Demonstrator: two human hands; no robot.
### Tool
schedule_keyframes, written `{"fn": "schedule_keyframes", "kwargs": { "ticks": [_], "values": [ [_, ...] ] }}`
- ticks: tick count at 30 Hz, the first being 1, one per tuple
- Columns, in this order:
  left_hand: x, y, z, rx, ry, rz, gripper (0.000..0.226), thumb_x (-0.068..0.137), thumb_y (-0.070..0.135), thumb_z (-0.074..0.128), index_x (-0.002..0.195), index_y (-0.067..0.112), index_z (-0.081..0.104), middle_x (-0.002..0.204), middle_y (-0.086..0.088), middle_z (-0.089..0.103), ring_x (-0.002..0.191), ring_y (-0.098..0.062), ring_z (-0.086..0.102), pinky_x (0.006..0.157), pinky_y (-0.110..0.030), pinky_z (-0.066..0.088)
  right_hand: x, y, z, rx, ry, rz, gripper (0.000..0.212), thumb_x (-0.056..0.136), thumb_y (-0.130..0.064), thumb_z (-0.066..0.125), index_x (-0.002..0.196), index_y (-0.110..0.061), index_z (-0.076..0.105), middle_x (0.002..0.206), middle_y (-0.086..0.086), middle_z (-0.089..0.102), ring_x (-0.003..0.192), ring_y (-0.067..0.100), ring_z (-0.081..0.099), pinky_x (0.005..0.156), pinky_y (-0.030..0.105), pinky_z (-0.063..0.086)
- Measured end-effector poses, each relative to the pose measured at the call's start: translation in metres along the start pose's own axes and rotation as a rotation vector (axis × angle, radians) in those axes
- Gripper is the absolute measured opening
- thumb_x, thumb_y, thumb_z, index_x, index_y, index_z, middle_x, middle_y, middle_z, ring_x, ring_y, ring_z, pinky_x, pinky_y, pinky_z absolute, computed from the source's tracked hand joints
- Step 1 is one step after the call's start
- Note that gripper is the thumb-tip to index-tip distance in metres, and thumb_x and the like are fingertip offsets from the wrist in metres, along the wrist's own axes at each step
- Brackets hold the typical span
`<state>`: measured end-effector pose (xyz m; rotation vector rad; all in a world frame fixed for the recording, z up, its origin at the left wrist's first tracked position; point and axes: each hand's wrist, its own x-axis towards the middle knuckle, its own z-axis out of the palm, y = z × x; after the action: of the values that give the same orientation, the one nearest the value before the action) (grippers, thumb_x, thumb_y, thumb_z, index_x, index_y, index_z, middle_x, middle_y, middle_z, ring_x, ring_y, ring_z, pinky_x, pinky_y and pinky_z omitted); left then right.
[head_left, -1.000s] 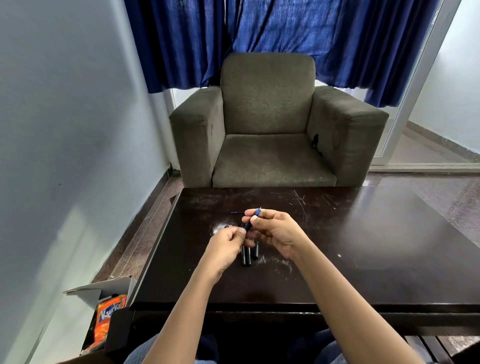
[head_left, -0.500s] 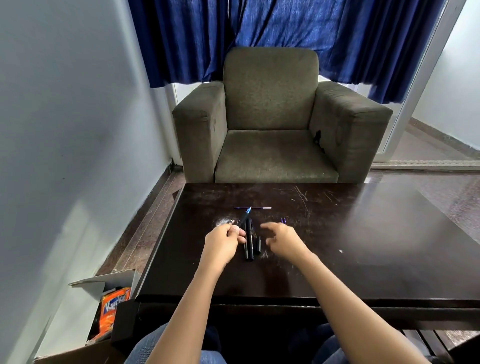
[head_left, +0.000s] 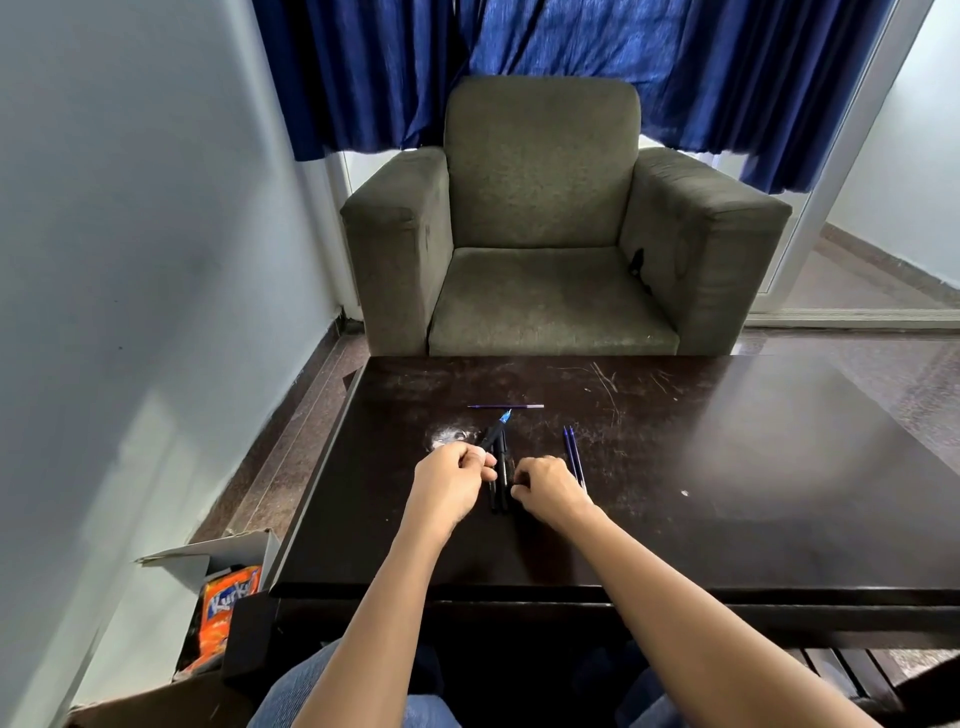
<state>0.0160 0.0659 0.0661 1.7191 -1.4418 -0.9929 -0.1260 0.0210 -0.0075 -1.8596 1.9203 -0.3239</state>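
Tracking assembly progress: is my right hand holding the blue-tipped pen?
No, the left hand grips the blue-tipped pen; the right hand is apart from it.

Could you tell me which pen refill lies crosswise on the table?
The lone refill nearest the armchair; the other two lie lengthwise beside the right hand.

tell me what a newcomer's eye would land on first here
The two hands meet at the near middle of the dark table. The left hand pinches a black pen whose blue tip points away, and the right hand rests curled beside black pen barrels lying between the hands. Behind the table, a big olive armchair sits under deep blue curtains.
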Motion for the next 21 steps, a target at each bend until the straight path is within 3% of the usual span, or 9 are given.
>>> {"fn": "schedule_keyframes", "kwargs": {
  "ticks": [4, 6, 8, 10, 12, 14, 21],
  "values": [
    [-0.001, 0.001, 0.000, 0.002, -0.006, 0.002, 0.028, 0.100, 0.022, 0.043, 0.095, 0.016, 0.069, 0.075, 0.011, 0.067, 0.066, 0.000, 0.053, 0.062, -0.014, 0.041, -0.006, 0.001, -0.003, -0.041, -0.012, 0.060, 0.013, 0.079, -0.010, 0.063, 0.090, -0.016, 0.061, 0.106, 0.007, 0.064, 0.094, 0.026, 0.064, 0.072, 0.029, 0.048],
    [-0.002, 0.001, 0.000, -0.006, -0.010, 0.005, 0.027, 0.100, 0.022, 0.043, 0.095, 0.016, 0.069, 0.075, 0.012, 0.067, 0.066, 0.000, 0.053, 0.063, -0.014, 0.041, -0.005, 0.002, -0.010, 0.080, 0.013, 0.119, 0.016, 0.076, -0.006, 0.063, 0.088, -0.016, 0.060, 0.097, 0.005, 0.063, 0.080, 0.022, 0.061, 0.066, 0.027, 0.048],
    [-0.003, 0.001, -0.002, -0.015, -0.012, 0.003, 0.027, 0.100, 0.022, 0.044, 0.095, 0.015, 0.069, 0.075, 0.012, 0.066, 0.066, 0.000, 0.053, 0.065, -0.013, 0.042, -0.002, -0.002, -0.023, 0.427, 0.084, 0.196, 0.021, 0.074, -0.003, 0.067, 0.092, -0.013, 0.061, 0.090, 0.005, 0.061, 0.067, 0.017, 0.057, 0.056, 0.025, 0.050],
    [-0.003, 0.002, -0.003, -0.018, -0.012, 0.006, 0.027, 0.100, 0.021, 0.044, 0.096, 0.014, 0.069, 0.074, 0.012, 0.066, 0.065, 0.000, 0.053, 0.064, -0.013, 0.041, -0.002, -0.010, -0.043, 0.930, 0.121, 0.234, 0.025, 0.077, 0.002, 0.065, 0.095, -0.014, 0.058, 0.090, 0.009, 0.061, 0.059, 0.015, 0.055, 0.047, 0.023, 0.052],
    [-0.002, 0.002, -0.003, -0.023, -0.020, 0.010, 0.027, 0.100, 0.021, 0.044, 0.097, 0.014, 0.070, 0.074, 0.012, 0.066, 0.064, 0.000, 0.052, 0.063, -0.013, 0.041, -0.006, -0.017, -0.062, 1.368, 0.115, 0.203, 0.028, 0.083, 0.007, 0.059, 0.104, -0.010, 0.056, 0.084, 0.009, 0.059, 0.062, 0.015, 0.056, 0.057, 0.028, 0.059],
    [-0.003, 0.004, -0.003, -0.018, -0.034, 0.017, 0.027, 0.100, 0.021, 0.044, 0.098, 0.014, 0.070, 0.076, 0.011, 0.067, 0.064, 0.000, 0.052, 0.062, -0.013, 0.040, -0.012, -0.020, -0.076, 1.581, 0.143, 0.142, 0.028, 0.086, 0.009, 0.056, 0.109, -0.008, 0.056, 0.080, 0.007, 0.059, 0.065, 0.016, 0.060, 0.069, 0.032, 0.060],
    [-0.006, 0.007, -0.003, -0.004, -0.055, 0.032, 0.026, 0.101, 0.022, 0.043, 0.100, 0.014, 0.068, 0.076, 0.013, 0.065, 0.064, 0.003, 0.054, 0.052, -0.001, 0.041, -0.017, -0.026, -0.084, 1.663, 0.179, 0.047, 0.025, 0.087, 0.010, 0.056, 0.105, -0.008, 0.057, 0.080, 0.010, 0.061, 0.076, 0.022, 0.063, 0.077, 0.035, 0.058]
  ]
}}
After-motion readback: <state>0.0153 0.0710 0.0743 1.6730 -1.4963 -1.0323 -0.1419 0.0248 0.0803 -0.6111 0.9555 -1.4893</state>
